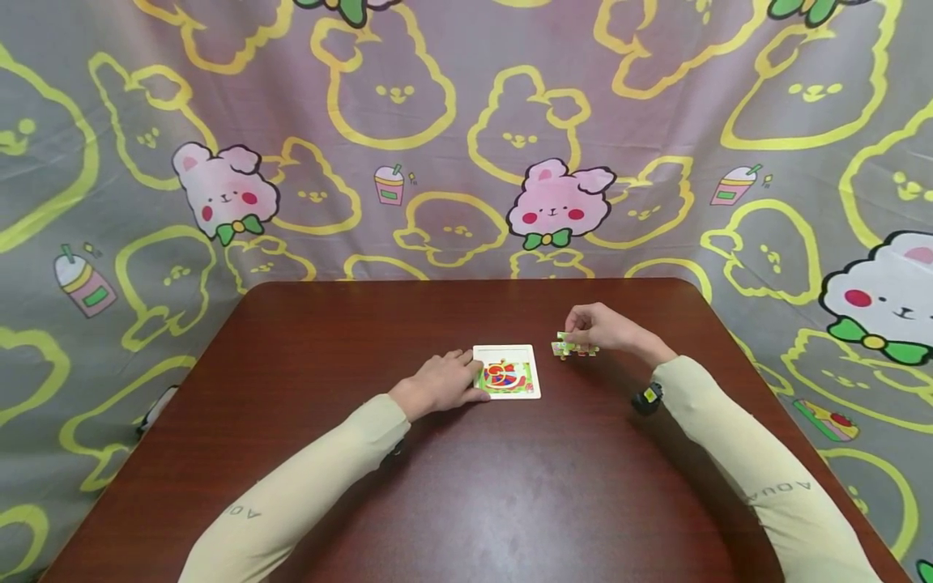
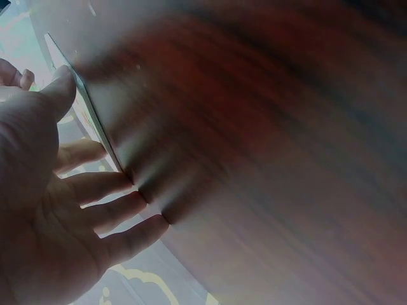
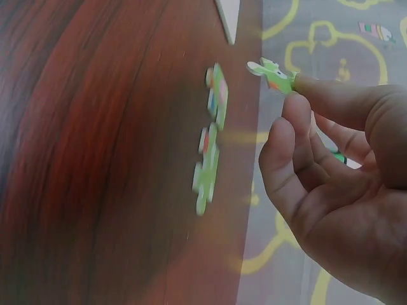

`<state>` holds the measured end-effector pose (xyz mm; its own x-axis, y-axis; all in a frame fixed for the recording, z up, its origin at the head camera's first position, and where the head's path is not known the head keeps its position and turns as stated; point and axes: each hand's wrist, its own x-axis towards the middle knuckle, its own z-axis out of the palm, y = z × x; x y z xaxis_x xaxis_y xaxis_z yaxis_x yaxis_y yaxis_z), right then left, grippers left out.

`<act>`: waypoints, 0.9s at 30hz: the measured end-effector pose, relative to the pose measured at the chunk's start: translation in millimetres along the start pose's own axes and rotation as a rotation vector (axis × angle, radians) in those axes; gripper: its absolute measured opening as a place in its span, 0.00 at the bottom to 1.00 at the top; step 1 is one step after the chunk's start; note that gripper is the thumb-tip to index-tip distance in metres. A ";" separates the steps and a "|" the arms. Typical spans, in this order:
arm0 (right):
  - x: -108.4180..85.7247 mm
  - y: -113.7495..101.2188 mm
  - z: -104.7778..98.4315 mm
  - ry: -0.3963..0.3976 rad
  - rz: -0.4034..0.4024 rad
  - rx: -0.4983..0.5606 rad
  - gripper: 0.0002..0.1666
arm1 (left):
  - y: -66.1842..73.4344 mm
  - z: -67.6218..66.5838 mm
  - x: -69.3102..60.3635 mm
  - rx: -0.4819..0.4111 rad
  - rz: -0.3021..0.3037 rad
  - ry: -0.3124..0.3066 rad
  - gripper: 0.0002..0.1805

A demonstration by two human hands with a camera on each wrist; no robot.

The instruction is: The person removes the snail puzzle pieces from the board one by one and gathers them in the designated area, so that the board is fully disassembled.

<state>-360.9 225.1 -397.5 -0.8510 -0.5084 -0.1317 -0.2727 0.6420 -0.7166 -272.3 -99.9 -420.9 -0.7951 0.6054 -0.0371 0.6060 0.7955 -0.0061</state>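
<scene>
The person's right hand (image 1: 601, 328) pinches a small, thin, green jigsaw piece with an orange mark (image 3: 275, 76) between thumb and fingertips, above the dark red-brown wooden worktop (image 1: 452, 486). With twelve o'clock pointing away from the person, the white-rimmed, nearly square puzzle tray (image 1: 513, 355) lies between eight and nine o'clock from that hand, a short gap apart; no clear long axis can be told. The left hand (image 1: 445, 383) is nearer, touching the tray's nine o'clock edge with fingers loosely extended and the thumb by its seven o'clock corner. A red-and-blue swirled picture (image 1: 503, 375) fills the tray's lower part; the strip toward twelve is white. Green patterned jigsaw pieces (image 3: 208, 171) lie at six o'clock from the right fingertips.
</scene>
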 end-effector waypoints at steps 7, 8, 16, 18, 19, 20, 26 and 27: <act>-8.1 13.9 -17.4 -0.041 0.018 0.010 0.09 | -0.5 1.2 0.2 0.005 -0.001 0.007 0.26; -9.8 14.7 -20.0 -0.053 0.019 0.008 0.09 | -0.5 1.3 0.2 0.006 -0.002 0.007 0.26; -17.7 22.5 -33.9 -0.112 0.028 -0.022 0.07 | -1.5 2.5 -0.1 0.012 -0.009 -0.004 0.28; -19.1 25.7 -35.8 -0.116 0.030 -0.024 0.07 | -1.3 2.2 -0.5 0.005 -0.015 -0.001 0.27; -19.7 27.4 -36.6 -0.117 0.038 -0.024 0.07 | -1.3 2.0 -0.7 0.004 -0.016 0.001 0.27; -20.4 29.0 -37.4 -0.119 0.044 -0.024 0.07 | -1.2 1.9 -0.9 0.002 -0.016 0.005 0.26; -26.8 36.1 -42.0 -0.135 0.077 -0.008 0.07 | -0.4 1.7 -0.5 0.002 0.002 0.020 0.25; -27.4 37.2 -42.5 -0.136 0.080 -0.004 0.07 | -0.4 2.0 0.0 0.004 0.004 0.020 0.25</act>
<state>-366.8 287.3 -391.4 -0.8014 -0.5284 -0.2804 -0.2085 0.6860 -0.6971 -272.5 -100.3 -422.9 -0.7932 0.6087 -0.0176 0.6089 0.7932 -0.0101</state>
